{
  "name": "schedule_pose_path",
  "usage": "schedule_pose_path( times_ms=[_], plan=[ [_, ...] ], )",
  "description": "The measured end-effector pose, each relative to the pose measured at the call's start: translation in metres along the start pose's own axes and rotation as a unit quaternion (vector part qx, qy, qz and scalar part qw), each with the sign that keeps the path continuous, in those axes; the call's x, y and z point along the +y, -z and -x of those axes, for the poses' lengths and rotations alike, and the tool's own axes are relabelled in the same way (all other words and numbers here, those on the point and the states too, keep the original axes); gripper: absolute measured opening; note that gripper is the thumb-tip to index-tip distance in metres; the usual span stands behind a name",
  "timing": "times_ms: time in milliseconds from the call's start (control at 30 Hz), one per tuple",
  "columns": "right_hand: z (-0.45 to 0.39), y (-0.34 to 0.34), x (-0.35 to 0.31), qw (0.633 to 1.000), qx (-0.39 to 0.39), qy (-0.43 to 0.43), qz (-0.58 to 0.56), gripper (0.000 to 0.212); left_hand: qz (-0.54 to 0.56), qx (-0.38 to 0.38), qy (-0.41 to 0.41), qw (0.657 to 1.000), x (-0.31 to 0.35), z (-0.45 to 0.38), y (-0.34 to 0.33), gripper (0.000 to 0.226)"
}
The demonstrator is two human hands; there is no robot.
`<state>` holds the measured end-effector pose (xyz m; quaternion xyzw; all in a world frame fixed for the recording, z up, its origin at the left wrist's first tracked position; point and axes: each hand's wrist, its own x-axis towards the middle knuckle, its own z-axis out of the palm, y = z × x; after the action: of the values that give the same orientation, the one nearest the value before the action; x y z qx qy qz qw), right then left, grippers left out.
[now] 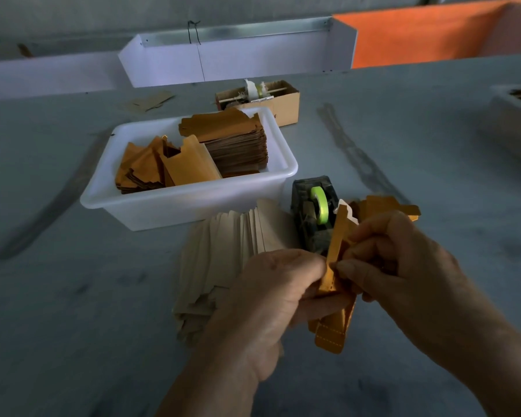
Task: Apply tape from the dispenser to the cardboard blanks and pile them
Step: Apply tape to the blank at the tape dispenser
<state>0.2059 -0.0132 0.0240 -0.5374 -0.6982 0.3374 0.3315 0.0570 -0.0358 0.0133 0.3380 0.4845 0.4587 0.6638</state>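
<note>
At the near edge of the grey table [73,296], head view: one orange cardboard blank [333,266], folded, held upright between two hands; its lower end shows below the palms, its middle is hidden by fingers, and whether any tape sits on it is not legible. Left hand [271,296]: fingers curled, thumb and forefinger pinching the blank's left edge. Right hand [403,266]: fingers curled, tips pinching the same blank from the right. Both forearms are cut off by the bottom of the frame. Directly behind the hands: a dark tape dispenser [313,212] with a lime-green tape roll [321,203], its front end masked by the blank. Left of the dispenser: a fanned pile of pale blanks [223,254], the near part covered by the left hand. Beyond: a white plastic tub [169,203] holding stacked orange blanks [235,139]. Farther back: a small brown carton [283,100], contents indistinct. Far right: another tray [506,121], cropped by the frame.
</note>
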Motion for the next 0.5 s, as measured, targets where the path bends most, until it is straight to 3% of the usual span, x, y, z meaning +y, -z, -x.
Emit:
schedule_pose_path(
  times_ms=[100, 233, 500],
  plan=[
    [0.000, -0.002, -0.001, 1.000, 0.003, -0.002, 0.023, 0.024, -0.017, 0.010, -0.006, 1.000, -0.003, 0.001, 0.000, 0.025],
    [0.000, -0.005, -0.005, 0.998, 0.013, -0.003, 0.058, 0.025, -0.060, 0.063, -0.030, 0.996, -0.009, 0.001, -0.004, 0.014],
    [0.006, -0.009, -0.017, 0.986, 0.064, -0.006, 0.154, 0.031, -0.139, 0.152, -0.152, 0.967, -0.016, 0.006, -0.018, 0.022]
  ],
)
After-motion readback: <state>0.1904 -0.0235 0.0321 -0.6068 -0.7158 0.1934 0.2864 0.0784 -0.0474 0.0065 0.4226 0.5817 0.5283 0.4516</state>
